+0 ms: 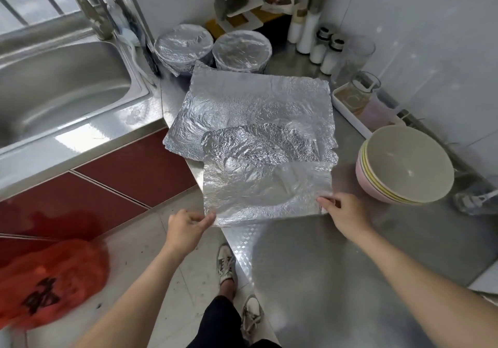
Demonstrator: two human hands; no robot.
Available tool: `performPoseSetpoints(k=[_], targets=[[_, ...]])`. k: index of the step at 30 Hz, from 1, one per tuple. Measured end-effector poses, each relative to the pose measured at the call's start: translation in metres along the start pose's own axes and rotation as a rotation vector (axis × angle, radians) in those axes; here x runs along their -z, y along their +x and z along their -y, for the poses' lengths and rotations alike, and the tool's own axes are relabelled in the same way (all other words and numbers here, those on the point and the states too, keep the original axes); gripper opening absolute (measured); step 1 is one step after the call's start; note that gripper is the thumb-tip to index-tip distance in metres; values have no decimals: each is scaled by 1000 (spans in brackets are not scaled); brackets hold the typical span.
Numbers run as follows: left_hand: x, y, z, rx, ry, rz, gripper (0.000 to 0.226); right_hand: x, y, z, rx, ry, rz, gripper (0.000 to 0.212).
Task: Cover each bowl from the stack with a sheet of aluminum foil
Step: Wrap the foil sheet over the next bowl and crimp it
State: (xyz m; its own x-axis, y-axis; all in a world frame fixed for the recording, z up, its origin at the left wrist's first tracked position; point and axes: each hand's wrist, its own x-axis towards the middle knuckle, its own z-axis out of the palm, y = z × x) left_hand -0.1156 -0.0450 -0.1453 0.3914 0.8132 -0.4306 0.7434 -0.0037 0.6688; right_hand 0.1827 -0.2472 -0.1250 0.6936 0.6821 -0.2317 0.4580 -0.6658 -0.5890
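A crinkled foil sheet [266,188] lies at the near edge of the steel counter [336,253], on top of a pile of more foil sheets [258,105]. My left hand [188,226] pinches its near left corner. My right hand [345,210] pinches its near right corner. A stack of bowls [407,164], grey on top with yellow and pink rims below, stands to the right of the foil. Two foil-covered bowls stand at the back: the left one [183,45] and the right one [241,49].
A steel sink [54,86] with a tap lies to the left. Shakers, jars and glasses [331,51] line the back right wall, with a white tray [350,110] by them. A red plastic bag [51,283] hangs low at the left. My feet stand on the floor below the counter edge.
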Motion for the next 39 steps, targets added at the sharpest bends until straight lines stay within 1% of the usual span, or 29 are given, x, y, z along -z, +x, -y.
performPoseSetpoints(k=[4, 9, 12, 14, 17, 21, 24, 27, 30, 31, 32, 33, 34, 35, 36, 37, 38, 39], targets=[[-7, -2, -2, 103, -154, 19, 34, -14, 7, -3, -12, -95, -45, 20], [-7, 0, 3, 186, -362, 39, 23, -20, 9, -1, -81, -167, -53, 24], [-8, -1, 2, 266, -526, 95, 15, -20, 6, 2, -87, -188, -70, 25], [-8, -3, -3, 284, -575, 110, 16, -20, 6, 4, -87, -194, -68, 27], [-8, -5, -7, 269, -607, 59, 24, -19, 5, 6, -97, -218, -52, 29], [-9, -9, -9, 216, -563, -8, 21, -16, 4, 12, -124, -281, -52, 30], [-11, -13, -11, 178, -536, -64, 23, -14, 3, 17, -136, -323, -65, 30], [-13, -13, -11, 149, -499, -100, 30, -14, 1, 19, -151, -359, -94, 30], [-12, -16, -16, 146, -451, -110, 42, -15, 0, 21, -154, -381, -115, 32], [-10, -18, -20, 122, -387, -155, 46, -15, 0, 21, -153, -390, -116, 32], [-9, -20, -25, 61, -275, -240, 48, -16, -1, 21, -155, -397, -117, 32], [-7, -23, -31, -41, -138, -339, 48, -17, -1, 21, -154, -407, -120, 33], [-7, -27, -40, -181, -18, -420, 42, -18, -1, 21, -149, -419, -124, 33], [-9, -30, -52, -338, 68, -451, 33, -19, -2, 21, -142, -429, -131, 33], [-14, -33, -62, -498, 146, -424, 25, -19, -2, 20, -140, -439, -134, 33], [-24, -33, -69, -648, 231, -358, 20, -19, -2, 20, -143, -450, -135, 34], [-37, -32, -73, -753, 321, -266, 17, -20, -3, 20, -143, -465, -131, 34], [-51, -27, -73, -804, 409, -173, 18, -20, -2, 21, -140, -476, -128, 34]])
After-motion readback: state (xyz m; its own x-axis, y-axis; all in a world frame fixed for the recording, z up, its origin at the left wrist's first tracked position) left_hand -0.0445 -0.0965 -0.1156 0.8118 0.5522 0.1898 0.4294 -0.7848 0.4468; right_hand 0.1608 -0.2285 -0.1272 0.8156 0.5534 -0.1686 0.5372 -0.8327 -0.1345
